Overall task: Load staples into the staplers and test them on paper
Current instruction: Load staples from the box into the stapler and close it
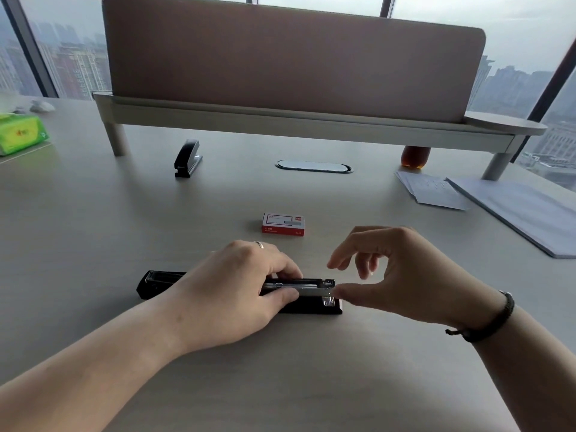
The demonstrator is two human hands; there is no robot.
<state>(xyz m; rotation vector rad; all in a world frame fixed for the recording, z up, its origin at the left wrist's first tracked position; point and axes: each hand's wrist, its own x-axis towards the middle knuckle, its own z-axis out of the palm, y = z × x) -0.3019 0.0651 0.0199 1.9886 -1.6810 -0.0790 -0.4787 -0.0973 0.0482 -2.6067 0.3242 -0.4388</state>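
While the left hand (237, 291) grips the open stapler (243, 293) lying on the counter (93, 229) just before the staple box (283, 224), the right hand (402, 275), fingers loosely apart, touches its front tip, so loading seems underway; next, closing the lid.

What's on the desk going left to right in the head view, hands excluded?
Green tissue pack → closed black stapler → opened black stapler → red staple box → cable grommet → orange object → paper sheets → larger paper stack.

left hand (230, 288) hides the open stapler's (311, 294) middle; paper sheets (530, 210) cut off right.
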